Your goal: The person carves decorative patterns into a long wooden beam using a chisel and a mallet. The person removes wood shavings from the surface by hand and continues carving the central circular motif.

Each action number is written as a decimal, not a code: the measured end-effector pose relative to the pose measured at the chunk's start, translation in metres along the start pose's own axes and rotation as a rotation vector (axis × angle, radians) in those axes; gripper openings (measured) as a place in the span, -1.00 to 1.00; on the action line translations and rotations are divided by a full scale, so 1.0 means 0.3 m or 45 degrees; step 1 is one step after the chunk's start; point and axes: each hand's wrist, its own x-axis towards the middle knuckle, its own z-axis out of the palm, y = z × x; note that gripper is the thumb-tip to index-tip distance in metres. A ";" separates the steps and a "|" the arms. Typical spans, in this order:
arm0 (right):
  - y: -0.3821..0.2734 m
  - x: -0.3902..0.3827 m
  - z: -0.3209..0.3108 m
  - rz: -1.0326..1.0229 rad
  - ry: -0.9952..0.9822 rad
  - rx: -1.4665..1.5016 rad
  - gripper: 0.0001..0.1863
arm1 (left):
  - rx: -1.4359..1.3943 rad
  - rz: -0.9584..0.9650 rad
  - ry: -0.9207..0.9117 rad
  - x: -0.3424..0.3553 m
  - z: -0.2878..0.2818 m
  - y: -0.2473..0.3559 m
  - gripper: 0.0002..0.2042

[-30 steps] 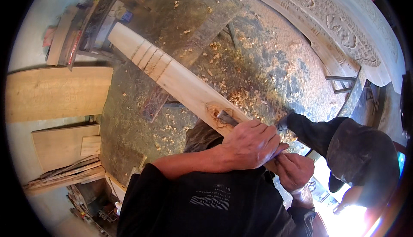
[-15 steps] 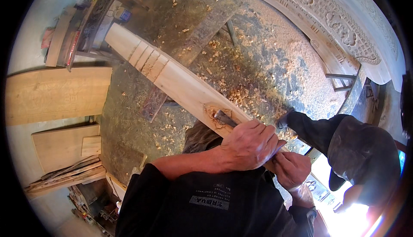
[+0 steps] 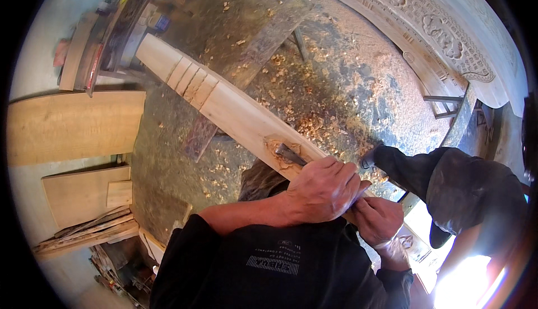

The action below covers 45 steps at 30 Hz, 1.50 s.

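Note:
A long pale wooden beam (image 3: 241, 110) slants across the view, with several grooves cut near its far left end. My left hand (image 3: 325, 191) is closed around the metal shaft of a wood gouge (image 3: 290, 155), resting over the beam. The gouge's blade lies in a rough carved hollow (image 3: 273, 142). Behind it, my right hand (image 3: 381, 219) is closed at the rear end of the gouge, whose handle is mostly hidden by my fingers. The beam's near end passes under my hands.
Wood shavings (image 3: 314, 121) litter the floor. A low plank bench (image 3: 269, 42) stands beyond the beam. At right is a person (image 3: 473, 191) in dark clothing. A large carved panel (image 3: 437, 26) curves along the upper right. Boards (image 3: 73, 124) lean at left beside a cluttered workbench (image 3: 112, 23).
The gouge's blade has shifted slightly forward and lies a little flatter in the hollow. My right hand has moved slightly left. The person at right has shifted a little.

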 end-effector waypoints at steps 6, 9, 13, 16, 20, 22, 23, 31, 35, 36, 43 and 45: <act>-0.007 0.004 0.004 -0.025 0.005 -0.033 -0.73 | -0.001 0.014 0.032 0.003 0.005 0.006 -0.75; -0.008 0.000 0.006 -0.032 -0.008 -0.063 -0.71 | 0.005 0.016 0.057 0.006 0.000 0.006 -0.75; -0.004 0.006 0.004 -0.062 -0.068 -0.133 -0.73 | -0.019 0.040 0.132 -0.003 -0.003 0.006 -0.75; -0.018 0.028 -0.005 -0.004 -0.113 -0.045 -0.74 | -0.041 0.085 0.209 -0.003 -0.007 0.002 -0.75; -0.018 -0.003 -0.018 0.038 -0.049 -0.020 -0.75 | -0.031 0.103 0.139 -0.001 -0.017 0.003 -0.73; -0.030 0.005 -0.041 0.072 -0.053 0.019 -0.74 | -0.044 0.097 0.108 -0.001 -0.019 0.001 -0.72; -0.034 0.006 -0.051 0.077 -0.069 0.013 -0.74 | -0.060 0.092 0.093 -0.001 -0.019 -0.001 -0.72; -0.043 0.043 -0.083 0.066 -0.048 -0.022 -0.67 | -0.125 -0.039 -0.014 0.040 -0.045 0.007 -0.72; -0.009 0.029 -0.052 0.017 -0.007 0.028 -0.68 | -0.083 -0.065 0.040 0.036 -0.014 0.009 -0.72; -0.005 0.030 -0.047 0.013 -0.009 0.037 -0.69 | -0.074 -0.071 0.036 0.034 -0.011 0.009 -0.72; 0.021 0.012 -0.001 -0.012 0.074 0.040 -0.66 | -0.057 -0.066 0.017 0.033 -0.009 0.008 -0.72; 0.020 0.016 -0.004 -0.007 0.048 0.028 -0.66 | -0.066 -0.069 0.032 0.034 -0.009 0.008 -0.72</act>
